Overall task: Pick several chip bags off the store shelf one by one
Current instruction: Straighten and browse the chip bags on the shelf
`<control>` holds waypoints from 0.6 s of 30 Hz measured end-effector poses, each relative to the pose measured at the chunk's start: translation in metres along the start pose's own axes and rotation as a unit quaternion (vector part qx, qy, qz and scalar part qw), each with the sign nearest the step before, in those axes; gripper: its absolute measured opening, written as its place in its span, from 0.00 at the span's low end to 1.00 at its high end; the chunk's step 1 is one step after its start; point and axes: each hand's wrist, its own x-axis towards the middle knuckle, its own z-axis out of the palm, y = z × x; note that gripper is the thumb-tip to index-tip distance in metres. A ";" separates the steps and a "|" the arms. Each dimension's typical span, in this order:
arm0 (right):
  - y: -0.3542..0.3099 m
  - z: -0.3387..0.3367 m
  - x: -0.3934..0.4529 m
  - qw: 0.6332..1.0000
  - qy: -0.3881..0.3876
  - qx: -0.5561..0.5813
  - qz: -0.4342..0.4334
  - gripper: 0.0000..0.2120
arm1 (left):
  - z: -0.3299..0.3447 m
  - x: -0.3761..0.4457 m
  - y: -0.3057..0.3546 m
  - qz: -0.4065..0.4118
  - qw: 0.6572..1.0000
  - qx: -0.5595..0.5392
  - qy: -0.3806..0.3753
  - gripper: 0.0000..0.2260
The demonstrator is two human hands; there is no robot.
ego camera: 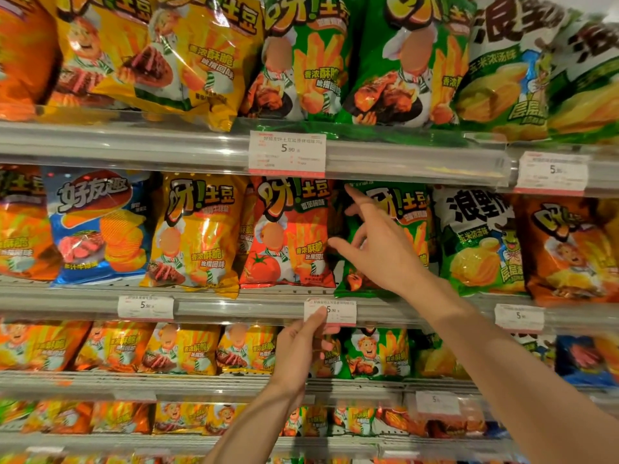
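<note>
right hand (378, 244): mine, reaching up to the second shelf, fingers spread wide, index pointing up-left, thumb out toward the red bag. Holds nothing; palm lies in front of the green bag, touching or not I cannot tell.
green chip bag (405, 209): upright on the second shelf, between the red tomato bag and the white-and-green bag, its lower edge at the shelf's front lip. Partly hidden by my right hand.
red chip bag (288, 232): upright, just left of the green one, tomato printed low on the front. My thumb tip is in front of its right edge.
left hand (303, 346): lower, raised to the front rail of the second shelf. Thumb and fingers pinch the bottom of a price tag.
price tag (330, 311): white with red trim, clipped on the rail under the red bag, reads 5.90. My thumb covers its lower left corner.
second shelf (234, 304): grey front rail with a clear strip, more tags along it.
yellow chip bag (197, 229): left of the red one, upright, bottom corner hanging over the shelf's front edge.
blue chip bag (97, 226): further left, same shelf.
top shelf (134, 142): yellow and green bags leaning forward, one big tag at the rail's middle.
lower shelves: more bags, blurred.
</note>
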 end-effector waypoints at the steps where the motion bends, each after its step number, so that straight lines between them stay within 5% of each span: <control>1: 0.004 -0.007 -0.005 0.999 0.026 -0.032 -0.011 0.34 | 0.002 0.000 -0.001 0.000 1.000 -0.010 0.009 0.16; 3: 0.019 -0.018 -0.015 0.994 0.083 -0.069 -0.018 0.25 | 0.008 -0.002 -0.003 -0.004 0.999 -0.032 0.025 0.15; 6: 0.049 -0.031 -0.027 0.989 0.130 -0.074 0.017 0.26 | 0.014 -0.001 -0.007 -0.018 0.998 -0.034 0.042 0.15; 12: 0.078 -0.037 -0.040 0.988 0.024 0.072 0.134 0.41 | 0.023 0.006 -0.014 -0.039 0.998 -0.037 0.036 0.23; 18: 0.078 -0.032 -0.041 0.963 -0.023 0.212 0.163 0.48 | 0.020 0.006 -0.009 -0.021 1.000 -0.004 0.015 0.17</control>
